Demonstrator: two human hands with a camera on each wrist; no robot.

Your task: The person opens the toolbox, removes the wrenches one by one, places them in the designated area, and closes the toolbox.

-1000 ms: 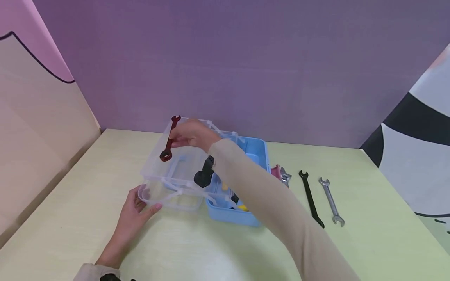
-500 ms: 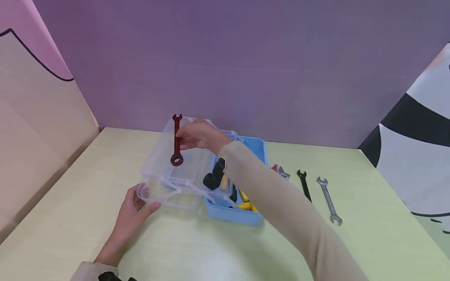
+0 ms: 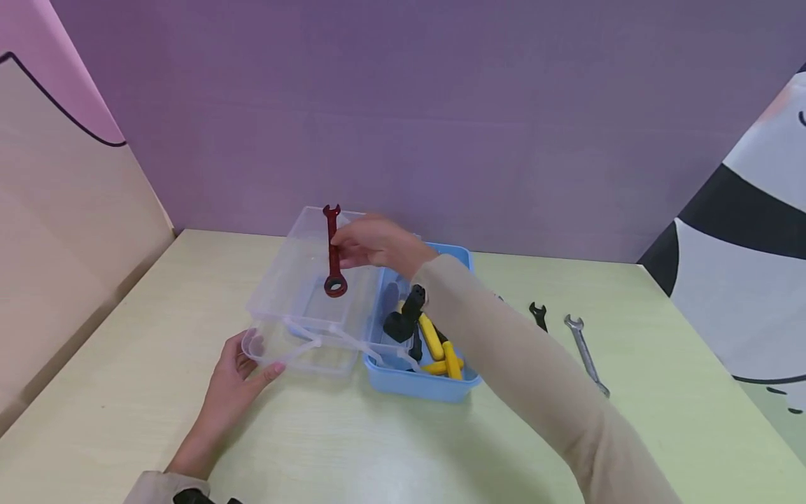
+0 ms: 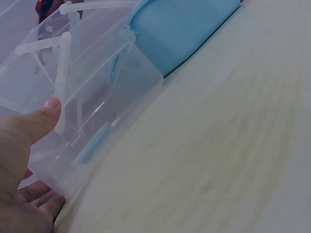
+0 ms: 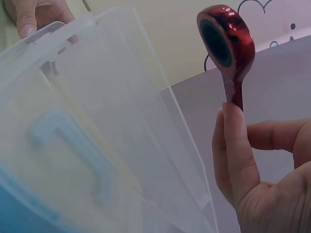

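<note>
Red wrench [image 3: 332, 252] hangs nearly upright over the clear tray [image 3: 296, 280] of the toolbox, open-jawed end up, ring end down and just above the tray's floor; the right hand [image 3: 374, 241] pinches its shank between thumb and fingertips, the other fingers loosely curled behind, and the beige-sleeved forearm stretches in from the lower right, crossing over the blue box [image 3: 418, 381]; from the wrist view the thumb [image 5: 235, 145] lies pressed along the shank with the ring end [image 5: 224, 41] standing clear above it. The left hand [image 3: 236, 381] rests at the near left corner of the lower clear tray [image 3: 296, 353], thumb laid against its front wall and fingers tucked round the corner, wrist flat on the table [image 3: 378, 448]; up close the thumb tip [image 4: 48, 109] touches the tray's white hinge arm [image 4: 62, 77]. Inside the blue box lie yellow-handled tools [image 3: 441, 350] and a black tool [image 3: 403, 318]. Off to the right, well apart from the box, a black spanner [image 3: 537, 313] and a silver spanner [image 3: 584, 350] lie on the table, partly hidden by the sleeve.
</note>
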